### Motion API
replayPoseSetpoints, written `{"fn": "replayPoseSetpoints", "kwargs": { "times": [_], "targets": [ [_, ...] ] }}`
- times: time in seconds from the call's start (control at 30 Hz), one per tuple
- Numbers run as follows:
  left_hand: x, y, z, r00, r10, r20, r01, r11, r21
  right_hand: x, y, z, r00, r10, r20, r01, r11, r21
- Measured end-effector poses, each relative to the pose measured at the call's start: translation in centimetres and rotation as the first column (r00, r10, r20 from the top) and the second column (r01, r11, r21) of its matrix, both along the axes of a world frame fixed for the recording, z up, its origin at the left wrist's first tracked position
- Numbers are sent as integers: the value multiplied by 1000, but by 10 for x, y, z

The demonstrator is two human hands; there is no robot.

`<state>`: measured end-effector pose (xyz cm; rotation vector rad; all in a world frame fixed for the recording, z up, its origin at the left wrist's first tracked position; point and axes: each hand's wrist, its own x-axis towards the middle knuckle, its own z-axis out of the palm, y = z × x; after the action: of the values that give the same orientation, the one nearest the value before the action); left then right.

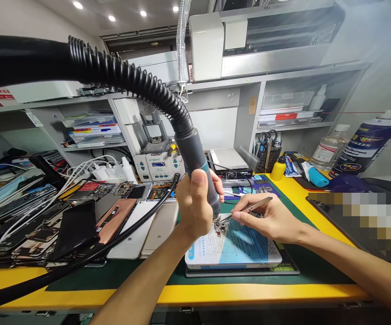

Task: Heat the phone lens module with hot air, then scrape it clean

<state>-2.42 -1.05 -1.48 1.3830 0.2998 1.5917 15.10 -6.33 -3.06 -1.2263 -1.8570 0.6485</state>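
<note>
My left hand (197,203) is wrapped round the dark grey hot air handpiece (192,151), whose nozzle points down. Pinched in my right hand (269,216) are metal tweezers (254,206), their tips reaching toward the nozzle. Just under the nozzle, small metal parts (219,229) lie on a blue and white box (242,246); whether the tweezers touch them cannot be made out. The box rests on a dark tray (290,267) on the green mat (306,275). A black hose with a spring sleeve (131,76) runs from the handpiece to the upper left.
Phones and phone parts (76,225) are piled on the left. A black cable (127,232) crosses in front of them. Behind stands a control station (158,166). To the right are a yellow bottle (278,171), a clear bottle (328,149) and a spray can (366,144).
</note>
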Motion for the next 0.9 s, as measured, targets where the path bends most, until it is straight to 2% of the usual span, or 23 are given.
{"fn": "replayPoseSetpoints", "kwargs": {
  "times": [0.57,0.9],
  "targets": [
    [0,1,1,1000,1,-2,-1,1000,11,0,-1,0,1000,-12,22,11,999,49],
    [0,1,1,1000,-6,5,6,1000,11,2,-1,-1,1000,-5,-24,4,999,-34]
  ]
}}
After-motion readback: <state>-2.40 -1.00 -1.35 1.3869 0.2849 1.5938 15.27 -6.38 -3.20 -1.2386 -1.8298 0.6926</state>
